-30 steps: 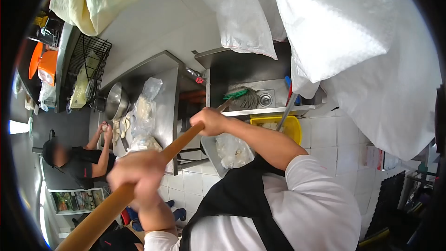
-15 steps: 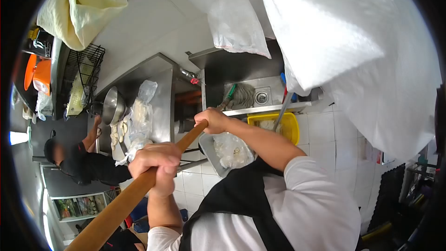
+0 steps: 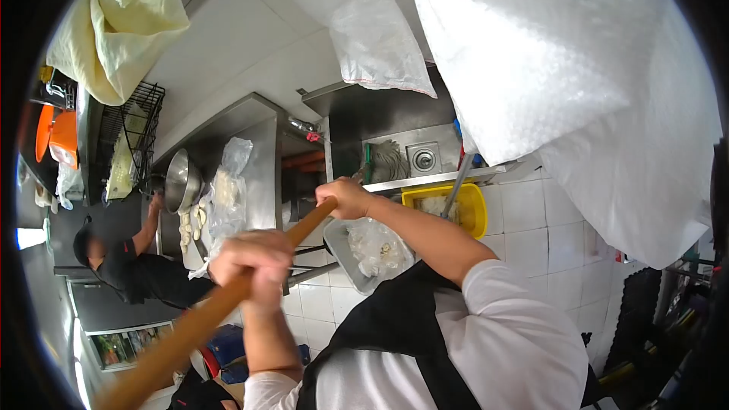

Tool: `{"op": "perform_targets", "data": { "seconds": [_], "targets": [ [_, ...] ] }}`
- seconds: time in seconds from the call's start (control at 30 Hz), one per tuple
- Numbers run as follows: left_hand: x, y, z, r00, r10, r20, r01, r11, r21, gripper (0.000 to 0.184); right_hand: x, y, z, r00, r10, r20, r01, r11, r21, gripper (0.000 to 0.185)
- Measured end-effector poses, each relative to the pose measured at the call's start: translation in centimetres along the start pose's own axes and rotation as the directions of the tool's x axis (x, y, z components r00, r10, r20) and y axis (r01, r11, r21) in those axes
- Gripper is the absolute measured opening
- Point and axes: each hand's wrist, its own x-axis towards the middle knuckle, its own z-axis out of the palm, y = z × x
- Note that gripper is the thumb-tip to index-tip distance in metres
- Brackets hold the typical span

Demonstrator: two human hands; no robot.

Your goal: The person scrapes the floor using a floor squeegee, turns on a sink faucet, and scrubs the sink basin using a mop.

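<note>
A long wooden pole (image 3: 184, 326) runs from the lower left up toward the steel sink (image 3: 425, 175). My left hand (image 3: 254, 262) is wrapped round its middle, slightly blurred. Farther along, near the sink's front edge, my right hand (image 3: 345, 197) grips the same pole. A grey mop head (image 3: 389, 161) with a green clamp (image 3: 368, 163) lies in the sink beside the drain; the joint between pole and clamp is partly hidden behind my right hand. Below my right forearm stands a grey bin (image 3: 362, 277) holding clear plastic.
A yellow tub (image 3: 476, 209) stands under the sink, a metal pole (image 3: 457, 186) leaning across it. White sacks (image 3: 531, 45) hang at upper right. Left, a steel counter (image 3: 262, 148) bears dough pieces, a bowl (image 3: 182, 182) and bags; a co-worker (image 3: 152, 269) in black stands there.
The blurred left hand of a second ago moved up and right along with the pole, then slightly back. The green clamp turned more upright in the sink. The co-worker's arm now reaches toward the bowl.
</note>
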Motion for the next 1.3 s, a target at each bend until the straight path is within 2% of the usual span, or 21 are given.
{"op": "perform_targets", "data": {
  "seconds": [0.1,0.17,0.2,0.23,0.27,0.33,0.43,0.47,0.5,0.53,0.57,0.6,0.7,0.73,0.8,0.87,0.93,1.07,1.13,1.2,1.3],
  "targets": [
    [-1.1,0.1,0.0,1.000,-0.001,0.027,0.004,0.994,-0.107,0.013,-0.1,-0.4,-0.4,0.998,-0.030,0.050,0.032,0.999,-0.032,0.007],
    [-0.3,2.1,-0.7,0.996,0.084,0.025,-0.087,0.978,0.191,0.013,0.2,-1.7,-0.1,0.989,-0.117,0.092,0.116,0.993,0.007,0.011],
    [0.3,4.2,-1.1,0.993,0.115,-0.029,-0.109,0.981,0.161,0.017,1.0,-3.8,-0.8,0.974,-0.161,0.156,0.166,0.986,-0.017,0.012],
    [2.3,5.5,-3.5,0.929,0.262,0.261,-0.253,0.965,-0.070,0.016,1.5,-6.7,-1.3,0.956,-0.194,0.219,0.205,0.978,-0.025,0.013],
    [3.4,7.8,-4.9,0.871,0.340,0.353,-0.292,0.939,-0.183,0.015,2.0,-9.4,-1.6,0.947,-0.222,0.234,0.224,0.974,0.018,0.014],
    [5.5,10.1,-4.8,0.706,0.584,0.401,-0.098,0.641,-0.761,0.012,2.2,-13.7,-2.9,0.938,-0.246,0.243,0.240,0.969,0.054,0.016],
    [7.2,12.0,-0.5,0.618,0.670,0.411,-0.164,0.621,-0.767,0.008,2.3,-16.2,-4.4,0.852,-0.216,0.477,0.180,0.976,0.121,0.019],
    [6.5,10.1,-1.7,0.628,0.650,0.428,-0.140,0.636,-0.759,0.008,2.4,-14.9,-4.4,0.855,-0.210,0.474,0.176,0.977,0.116,0.019],
    [4.5,6.7,-3.7,0.746,0.547,0.380,-0.156,0.699,-0.698,0.011,2.3,-12.2,-3.9,0.920,-0.229,0.319,0.181,0.968,0.174,0.019],
    [2.1,3.0,-5.2,0.894,0.359,0.267,-0.152,0.804,-0.574,0.014,2.1,-9.2,-3.0,0.960,-0.235,0.154,0.195,0.953,0.233,0.018],
    [-2.2,-1.7,-8.2,0.998,-0.039,0.049,0.062,0.709,-0.703,0.019,1.4,-4.7,-1.7,0.994,-0.102,0.030,0.095,0.979,0.180,0.017],
    [1.2,-0.6,-0.8,1.000,-0.022,-0.016,0.020,0.994,-0.104,0.020,0.7,-1.6,-0.9,0.995,0.027,-0.098,-0.013,0.990,0.139,0.018],
    [1.1,1.2,0.0,0.998,0.032,0.046,-0.025,0.988,-0.150,0.018,0.0,-2.4,-0.7,0.998,-0.004,-0.057,0.002,1.000,-0.029,0.020],
    [1.4,2.1,-0.8,0.984,0.111,0.138,-0.113,0.994,0.009,0.021,-0.2,-2.9,-0.3,0.998,0.001,-0.058,-0.002,1.000,-0.025,0.020],
    [3.2,5.6,-4.0,0.956,0.186,0.224,-0.126,0.958,-0.258,0.024,1.4,-6.7,-1.0,0.981,-0.172,0.085,0.175,0.984,-0.024,0.021],
    [4.2,9.8,-5.8,0.886,0.435,0.159,-0.349,0.853,-0.389,0.019,2.2,-12.4,-2.2,0.964,-0.235,0.126,0.222,0.969,0.110,0.021],
    [7.1,13.5,-3.2,0.772,0.554,0.311,-0.091,0.581,-0.809,0.036,2.4,-16.6,-3.1,0.940,-0.293,0.172,0.266,0.950,0.163,0.020],
    [8.1,12.6,-1.7,0.660,0.651,0.373,-0.170,0.614,-0.771,0.010,2.6,-16.8,-3.7,0.930,-0.339,0.145,0.309,0.931,0.192,0.012],
    [5.3,6.0,-3.4,0.825,0.465,0.321,-0.216,0.785,-0.581,0.013,2.7,-10.3,-2.2,0.972,-0.232,0.029,0.228,0.968,0.105,0.012],
    [2.6,0.2,-1.0,0.987,0.144,0.077,-0.130,0.979,-0.160,0.018,1.1,-2.0,-1.5,0.991,0.006,-0.137,0.004,0.997,0.074,0.010],
    [0.8,-0.7,-0.3,0.998,0.055,0.034,-0.050,0.989,-0.136,0.020,1.6,0.2,-2.3,0.993,-0.064,-0.100,0.060,0.997,-0.037,0.012]
  ]
}}
